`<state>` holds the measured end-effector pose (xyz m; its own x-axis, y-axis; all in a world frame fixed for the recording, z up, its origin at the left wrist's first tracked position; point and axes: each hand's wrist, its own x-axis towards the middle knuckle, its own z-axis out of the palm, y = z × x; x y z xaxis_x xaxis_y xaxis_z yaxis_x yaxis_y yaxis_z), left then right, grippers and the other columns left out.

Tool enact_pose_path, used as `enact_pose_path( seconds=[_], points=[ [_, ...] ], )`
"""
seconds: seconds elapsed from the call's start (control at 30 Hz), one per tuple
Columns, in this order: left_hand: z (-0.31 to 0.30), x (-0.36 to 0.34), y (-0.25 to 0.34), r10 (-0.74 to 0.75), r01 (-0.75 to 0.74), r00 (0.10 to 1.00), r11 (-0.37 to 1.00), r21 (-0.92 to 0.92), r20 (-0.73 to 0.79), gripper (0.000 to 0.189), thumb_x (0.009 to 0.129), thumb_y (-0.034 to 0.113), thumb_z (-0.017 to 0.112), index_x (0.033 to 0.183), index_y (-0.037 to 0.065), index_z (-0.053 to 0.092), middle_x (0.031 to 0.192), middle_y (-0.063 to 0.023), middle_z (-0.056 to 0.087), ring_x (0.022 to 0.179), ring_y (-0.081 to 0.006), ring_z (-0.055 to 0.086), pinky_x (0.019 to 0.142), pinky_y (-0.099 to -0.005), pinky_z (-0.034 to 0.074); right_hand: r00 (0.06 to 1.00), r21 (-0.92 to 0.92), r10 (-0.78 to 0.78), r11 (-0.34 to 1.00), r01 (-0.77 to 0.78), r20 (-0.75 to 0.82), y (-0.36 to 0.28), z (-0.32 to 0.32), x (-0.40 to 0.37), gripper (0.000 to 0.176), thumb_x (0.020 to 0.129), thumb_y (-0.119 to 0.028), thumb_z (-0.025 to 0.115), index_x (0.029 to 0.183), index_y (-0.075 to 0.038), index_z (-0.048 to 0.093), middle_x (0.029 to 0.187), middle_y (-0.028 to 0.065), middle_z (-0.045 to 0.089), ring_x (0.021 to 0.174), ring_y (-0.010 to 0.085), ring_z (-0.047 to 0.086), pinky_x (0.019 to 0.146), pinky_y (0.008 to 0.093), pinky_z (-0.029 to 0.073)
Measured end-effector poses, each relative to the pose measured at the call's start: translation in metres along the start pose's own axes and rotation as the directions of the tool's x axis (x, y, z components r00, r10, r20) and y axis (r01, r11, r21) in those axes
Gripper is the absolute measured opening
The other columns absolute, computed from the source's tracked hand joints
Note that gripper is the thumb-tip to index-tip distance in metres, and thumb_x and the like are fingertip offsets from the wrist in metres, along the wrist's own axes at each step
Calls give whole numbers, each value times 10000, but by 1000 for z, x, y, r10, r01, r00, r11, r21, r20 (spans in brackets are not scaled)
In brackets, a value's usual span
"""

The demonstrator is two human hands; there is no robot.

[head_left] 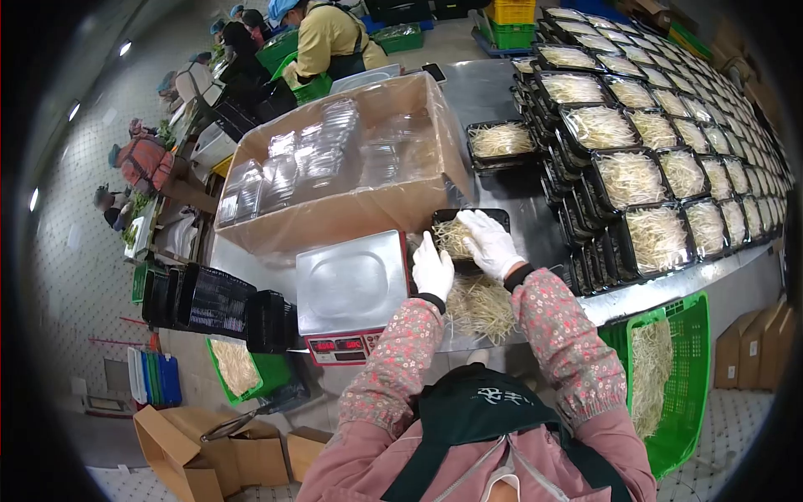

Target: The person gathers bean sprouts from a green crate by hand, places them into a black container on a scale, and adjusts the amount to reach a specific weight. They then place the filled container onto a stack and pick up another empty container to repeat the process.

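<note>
- Sprouts (450, 241) fill a small black tray (499, 217), which sits on the table between the scale and the tall stacks, just by the near corner of the big box.
- The left hand (433, 269) is open, with its fingers stretched out at the tray's left side. I cannot tell if it pinches any sprouts.
- The right hand (492, 245) is open too, laid over the sprouts and the tray's right part, with its fingers pointing up and left.
- A strip of shiny table (535, 230) runs between the right hand and the stacked trays (636, 180), so there is some room on that side.
- The left side is tighter, as the scale (351, 283) is right beside the left hand.
- A loose heap of sprouts (479, 309) lies below the tray, near the table's front edge.
- The sprouts are thin, pale and tangled, like string.
- White gloves cover both hands, and the flowery sleeves (556, 330) look soft and wrinkly.
- The scale has a flat, smooth metal top with round corners.
- The box (335, 216) is brown cardboard, lined with crinkly plastic, and holds shiny clear lids (314, 159).
</note>
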<state>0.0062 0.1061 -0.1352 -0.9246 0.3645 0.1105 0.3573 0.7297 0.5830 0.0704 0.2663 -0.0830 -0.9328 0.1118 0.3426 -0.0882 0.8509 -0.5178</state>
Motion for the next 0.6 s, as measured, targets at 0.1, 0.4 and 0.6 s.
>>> enact_pose_path(
  seconds=[0.1,0.4,0.6],
  points=[
    [13,-1,-13,-44,45,998,998,-47,36,682,918,247,536,1477,-19,250,1412,-250,430,1273,-403,424,1049,-478,381,927,-181,153,979,-94,344,12,30,11,587,972,-348,463,1485,-96,329,1536,130,344,1412,335,320,1153,498,241],
    [-65,-25,-9,189,-188,981,860,-473,-46,613,907,131,604,1450,-10,358,1483,-203,391,1401,-323,341,1161,-396,263,953,-80,119,992,-101,278,18,29,15,561,916,-220,575,1441,-96,419,1451,196,442,1347,371,408,1137,423,312],
    [-210,-35,-144,-9,-33,801,998,-60,-598,566,858,60,661,1376,-10,444,1423,-183,457,1348,-328,387,1146,-430,269,961,661,277,722,-205,-5,0,-57,-30,392,951,-76,560,1329,23,532,1343,138,567,1260,212,515,1077,324,380]
  ],
)
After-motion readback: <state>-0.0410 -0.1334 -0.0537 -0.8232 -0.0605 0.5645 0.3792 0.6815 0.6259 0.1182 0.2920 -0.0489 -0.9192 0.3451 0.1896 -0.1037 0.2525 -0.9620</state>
